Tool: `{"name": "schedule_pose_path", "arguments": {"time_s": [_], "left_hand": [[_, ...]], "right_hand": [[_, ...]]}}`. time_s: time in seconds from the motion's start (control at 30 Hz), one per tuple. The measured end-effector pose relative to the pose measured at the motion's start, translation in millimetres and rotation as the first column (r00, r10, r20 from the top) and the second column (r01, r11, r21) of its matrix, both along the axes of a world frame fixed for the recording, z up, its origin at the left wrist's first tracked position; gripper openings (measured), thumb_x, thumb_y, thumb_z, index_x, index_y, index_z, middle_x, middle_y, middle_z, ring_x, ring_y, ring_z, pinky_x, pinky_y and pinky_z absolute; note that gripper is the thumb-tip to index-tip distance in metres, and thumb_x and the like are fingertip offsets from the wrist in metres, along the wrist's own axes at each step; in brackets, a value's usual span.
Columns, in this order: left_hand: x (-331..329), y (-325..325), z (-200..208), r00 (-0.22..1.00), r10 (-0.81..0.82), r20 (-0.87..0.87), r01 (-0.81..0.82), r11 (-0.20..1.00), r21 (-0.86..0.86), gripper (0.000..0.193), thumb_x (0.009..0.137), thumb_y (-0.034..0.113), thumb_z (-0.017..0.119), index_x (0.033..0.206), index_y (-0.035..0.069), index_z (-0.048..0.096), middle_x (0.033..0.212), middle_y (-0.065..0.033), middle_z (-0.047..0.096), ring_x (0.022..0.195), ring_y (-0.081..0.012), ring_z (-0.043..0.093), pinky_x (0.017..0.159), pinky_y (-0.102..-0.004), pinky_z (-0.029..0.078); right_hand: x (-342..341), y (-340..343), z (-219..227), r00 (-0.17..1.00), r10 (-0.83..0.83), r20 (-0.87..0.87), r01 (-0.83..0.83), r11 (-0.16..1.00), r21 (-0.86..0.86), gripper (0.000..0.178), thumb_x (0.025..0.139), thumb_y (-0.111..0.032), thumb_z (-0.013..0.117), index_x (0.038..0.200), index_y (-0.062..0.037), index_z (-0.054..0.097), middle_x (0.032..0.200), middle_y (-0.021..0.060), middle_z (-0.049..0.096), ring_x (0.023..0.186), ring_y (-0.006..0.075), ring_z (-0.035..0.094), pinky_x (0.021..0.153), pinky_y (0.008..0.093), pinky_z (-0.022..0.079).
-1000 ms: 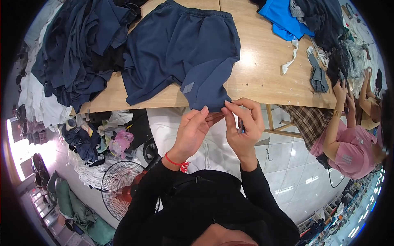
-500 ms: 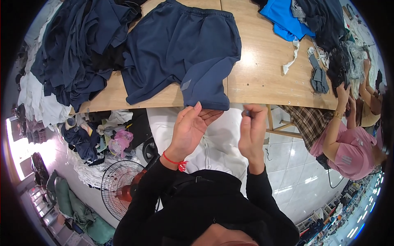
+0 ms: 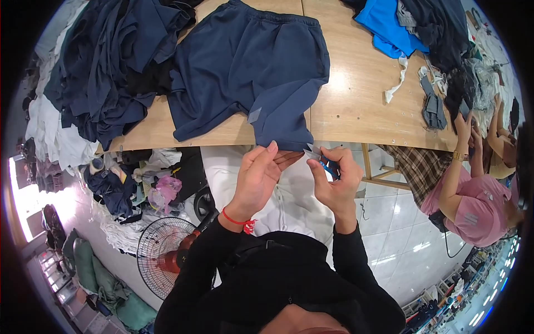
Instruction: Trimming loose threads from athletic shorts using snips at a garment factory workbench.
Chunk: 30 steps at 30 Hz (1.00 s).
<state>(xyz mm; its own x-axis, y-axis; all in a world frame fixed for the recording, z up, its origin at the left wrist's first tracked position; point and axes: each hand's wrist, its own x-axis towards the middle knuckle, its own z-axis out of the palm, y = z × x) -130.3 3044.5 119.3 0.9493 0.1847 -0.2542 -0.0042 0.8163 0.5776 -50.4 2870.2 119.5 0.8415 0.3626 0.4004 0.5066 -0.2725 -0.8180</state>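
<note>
A pair of navy shorts [image 3: 222,72] lies on the table, its waistband at the far side and one leg drawn to the near edge. My left hand [image 3: 257,173] pinches the hem of that leg, thumb on top and fingers beneath. In my right hand [image 3: 340,181] is a pair of blue-handled thread snips [image 3: 330,168]. Their blades are apart and point at the right corner of the hem, very close to it; whether they touch the cloth I cannot tell. A small grey patch shows on the leg.
Dark garments are heaped on the wooden table [image 3: 356,125] at left. A blue garment [image 3: 386,25], white strips and a grey folded piece lie at right. A co-worker in pink [image 3: 473,209] handles things at the table's right end. A fan [image 3: 167,259] stands below left.
My right hand has moved left to the hem corner, and the snips' blades now show with their points apart. The hem has shifted slightly right, still in my left hand.
</note>
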Motion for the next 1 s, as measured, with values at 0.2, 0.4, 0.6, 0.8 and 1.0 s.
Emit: {"name": "schedule_pose_path", "arguments": {"time_s": [0.2, 0.4, 0.6, 0.8, 1.0], "left_hand": [[0.5, -0.9, 6.4, 1.0, -0.005, -0.022, 0.005, 0.999, 0.031, 0.038, 0.116, 0.023, 0.046, 0.114, -0.007, 0.069, 0.131, -0.0238, 0.072, 0.126, -0.0327, 0.069, 0.119, -0.0482, 0.048], [-0.7, -0.3, 4.6, 1.0, -0.017, -0.022, 0.018, 0.999, 0.044, 0.038, 0.116, 0.023, 0.046, 0.116, -0.007, 0.069, 0.13, -0.0233, 0.072, 0.126, -0.0325, 0.069, 0.118, -0.0479, 0.049], [-0.1, -0.8, 7.4, 0.999, -0.012, -0.043, 0.014, 0.999, 0.052, 0.037, 0.116, 0.022, 0.046, 0.112, -0.006, 0.069, 0.13, -0.023, 0.073, 0.124, -0.0321, 0.07, 0.118, -0.0479, 0.049], [-1.7, -0.8, 1.5, 1.0, -0.021, -0.017, 0.022, 0.998, 0.059, 0.036, 0.116, 0.022, 0.047, 0.112, -0.006, 0.069, 0.13, -0.0226, 0.072, 0.125, -0.0315, 0.07, 0.118, -0.0478, 0.049], [-0.4, -2.2, 3.2, 0.999, -0.029, -0.017, 0.03, 0.997, 0.072, 0.036, 0.116, 0.022, 0.047, 0.115, -0.006, 0.069, 0.131, -0.0228, 0.072, 0.126, -0.0316, 0.07, 0.118, -0.0481, 0.049]], "right_hand": [[3.0, 1.1, -0.6, 0.998, 0.022, 0.061, -0.024, 0.999, 0.023, 0.029, 0.082, -0.008, 0.091, 0.097, 0.0037, 0.069, 0.082, 0.0134, 0.071, 0.065, 0.0214, 0.066, 0.058, 0.0291, 0.05], [5.2, 1.4, 0.6, 0.997, 0.021, 0.074, -0.023, 0.999, 0.026, 0.029, 0.082, -0.007, 0.091, 0.095, 0.0033, 0.068, 0.082, 0.0139, 0.072, 0.064, 0.0222, 0.066, 0.058, 0.0299, 0.05], [5.0, 0.5, 1.8, 0.996, 0.011, 0.089, -0.011, 1.0, -0.001, 0.028, 0.081, -0.008, 0.091, 0.093, 0.0015, 0.068, 0.08, 0.0131, 0.071, 0.063, 0.0237, 0.066, 0.058, 0.0314, 0.049], [4.1, -0.1, 1.2, 0.995, -0.002, 0.1, 0.005, 1.0, -0.025, 0.028, 0.08, -0.009, 0.091, 0.091, 0.0008, 0.068, 0.079, 0.0122, 0.072, 0.064, 0.0244, 0.066, 0.058, 0.0317, 0.049], [4.1, -0.4, -4.2, 0.993, -0.003, 0.119, 0.005, 1.0, -0.024, 0.027, 0.081, -0.008, 0.091, 0.09, 0.0, 0.067, 0.081, 0.0124, 0.072, 0.065, 0.0249, 0.067, 0.058, 0.0322, 0.049]]}}
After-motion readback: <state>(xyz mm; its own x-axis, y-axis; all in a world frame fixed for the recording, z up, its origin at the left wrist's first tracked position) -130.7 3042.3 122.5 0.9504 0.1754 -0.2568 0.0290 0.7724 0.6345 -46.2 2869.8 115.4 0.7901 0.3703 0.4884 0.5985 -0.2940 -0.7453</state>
